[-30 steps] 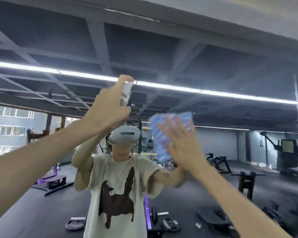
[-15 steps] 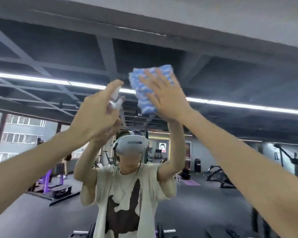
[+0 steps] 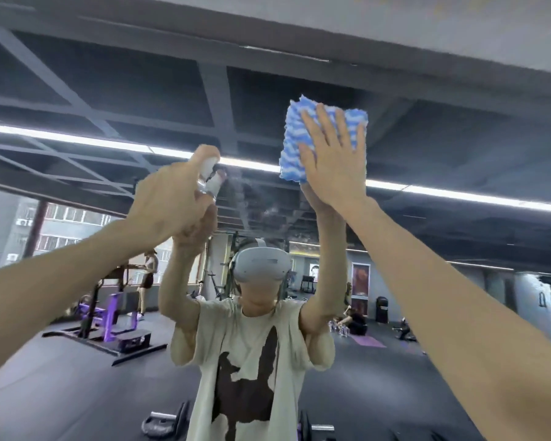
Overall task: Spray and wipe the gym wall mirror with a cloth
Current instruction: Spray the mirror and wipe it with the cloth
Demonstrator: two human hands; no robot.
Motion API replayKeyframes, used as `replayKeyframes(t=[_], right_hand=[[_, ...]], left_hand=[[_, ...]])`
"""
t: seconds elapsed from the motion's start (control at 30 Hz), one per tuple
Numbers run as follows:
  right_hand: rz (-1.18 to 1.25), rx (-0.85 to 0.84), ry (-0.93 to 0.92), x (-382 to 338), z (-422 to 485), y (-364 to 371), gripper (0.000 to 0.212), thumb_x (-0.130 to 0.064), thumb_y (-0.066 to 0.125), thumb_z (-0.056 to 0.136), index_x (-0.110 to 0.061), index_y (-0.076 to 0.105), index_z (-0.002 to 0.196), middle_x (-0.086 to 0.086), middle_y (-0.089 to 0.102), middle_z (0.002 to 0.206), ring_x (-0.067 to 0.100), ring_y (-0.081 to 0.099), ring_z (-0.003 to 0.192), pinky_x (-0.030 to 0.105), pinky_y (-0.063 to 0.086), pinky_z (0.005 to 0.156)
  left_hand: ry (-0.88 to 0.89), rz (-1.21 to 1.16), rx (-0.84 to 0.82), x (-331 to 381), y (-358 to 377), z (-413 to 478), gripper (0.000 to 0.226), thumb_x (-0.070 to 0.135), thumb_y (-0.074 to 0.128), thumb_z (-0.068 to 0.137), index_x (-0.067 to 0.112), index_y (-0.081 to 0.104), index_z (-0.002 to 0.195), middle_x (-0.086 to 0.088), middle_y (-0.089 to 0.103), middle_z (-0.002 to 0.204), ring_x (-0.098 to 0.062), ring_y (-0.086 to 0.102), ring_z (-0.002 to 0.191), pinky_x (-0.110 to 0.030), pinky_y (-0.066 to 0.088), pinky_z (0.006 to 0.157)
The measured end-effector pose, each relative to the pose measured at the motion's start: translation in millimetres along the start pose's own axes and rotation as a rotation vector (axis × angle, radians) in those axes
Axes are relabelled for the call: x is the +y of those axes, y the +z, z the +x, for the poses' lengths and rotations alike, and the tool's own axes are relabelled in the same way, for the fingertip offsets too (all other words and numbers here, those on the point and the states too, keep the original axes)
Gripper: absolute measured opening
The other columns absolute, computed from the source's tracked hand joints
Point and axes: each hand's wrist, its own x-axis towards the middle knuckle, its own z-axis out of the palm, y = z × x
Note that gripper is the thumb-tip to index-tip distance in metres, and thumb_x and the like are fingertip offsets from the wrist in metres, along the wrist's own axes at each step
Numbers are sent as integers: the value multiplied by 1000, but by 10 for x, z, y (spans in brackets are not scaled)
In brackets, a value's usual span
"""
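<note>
The wall mirror (image 3: 442, 148) fills the whole view and reflects the gym and me. My right hand (image 3: 333, 163) lies flat with fingers spread on a folded blue-and-white cloth (image 3: 295, 144), pressing it against the glass high up. My left hand (image 3: 172, 198) grips a small white spray bottle (image 3: 210, 176), raised to the left of the cloth, with the index finger on top of its nozzle. A faint mist and wet streaks (image 3: 255, 202) show on the glass between the two hands.
In the mirror I see a person in a cream T-shirt (image 3: 248, 361) wearing a headset, purple gym machines (image 3: 109, 316) at the left, weights (image 3: 163, 424) on the dark floor, and other people further back.
My right hand has slid the cloth up and to the right across the glass. My left hand has stayed at about the same height with the bottle, and mist now shows beside it.
</note>
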Motion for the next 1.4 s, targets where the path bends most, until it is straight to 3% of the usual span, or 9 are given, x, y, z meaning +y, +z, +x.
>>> replayKeyframes(t=[0.43, 0.67, 0.83, 0.9, 1.03, 1.1, 1.23, 1.3, 1.4], right_hand=[[153, 110, 398, -671, -363, 44, 58, -44, 9, 102, -26, 17, 157, 0, 11, 164, 27, 6, 151, 52, -6, 118], [123, -32, -564, -1835, -164, 99, 58, -42, 23, 95, -24, 49, 143, 3, 42, 152, 32, 35, 142, 54, 14, 117], [63, -19, 267, -1023, 827, -41, 52, -40, 16, 106, -32, 7, 156, -4, 6, 165, 22, 3, 151, 54, -3, 119], [99, 0, 393, -1431, 820, -82, 54, -40, 19, 106, -31, 4, 156, -5, 0, 165, 24, -4, 151, 54, -9, 118], [24, -93, -313, -2525, 819, -121, 53, -45, 19, 105, -34, 9, 156, -8, 3, 164, 21, -1, 152, 51, -5, 119], [-91, -134, -413, -2291, 1053, -160, 52, -43, 17, 105, -33, 11, 156, -8, 6, 164, 20, 2, 151, 49, -2, 118], [1, 26, 307, -1575, 1239, -86, 52, -37, 22, 107, -27, 12, 156, -4, 8, 164, 22, 5, 151, 53, -2, 118], [84, 108, 456, -1971, 1132, -75, 53, -36, 21, 105, -25, 13, 156, -1, 8, 164, 22, 4, 151, 52, -5, 119], [104, -20, -150, -2838, 698, -12, 57, -40, 22, 100, -21, 28, 153, 4, 22, 162, 28, 11, 150, 54, -1, 119]], left_hand=[[-158, 110, 49, -527, -330, -90, 54, 10, 56, 89, 26, 35, 136, -2, 57, 76, -11, 45, 52, -22, 28, 46], [-129, 12, 79, -772, -470, -52, 50, 20, 56, 87, 30, 35, 132, -7, 60, 78, -28, 48, 66, -35, 35, 64], [-155, -54, 71, -1087, -662, 29, 45, 23, 53, 91, 24, 38, 133, 5, 46, 61, -19, 44, 53, -31, 37, 58], [-157, -97, 46, -1242, -701, 88, 44, 23, 53, 92, 25, 37, 133, 2, 49, 63, -18, 48, 53, -28, 35, 52], [-141, -174, 37, -1427, -781, 166, 50, 20, 57, 89, 26, 36, 134, -1, 51, 64, -19, 49, 53, -28, 32, 49], [-113, -197, 30, -1508, -833, 192, 49, 20, 57, 87, 31, 36, 130, 0, 54, 66, -20, 51, 55, -32, 41, 55], [-19, -153, 39, -1666, -897, 218, 50, 22, 54, 88, 31, 33, 132, 6, 51, 66, -17, 50, 52, -34, 45, 56], [-12, -197, 44, -1701, -895, 238, 51, 18, 55, 87, 30, 33, 132, 5, 52, 69, -19, 51, 52, -35, 50, 56], [-46, -222, 42, -1693, -837, 230, 56, 18, 58, 83, 36, 33, 130, 1, 57, 72, -28, 53, 61, -37, 48, 63]])
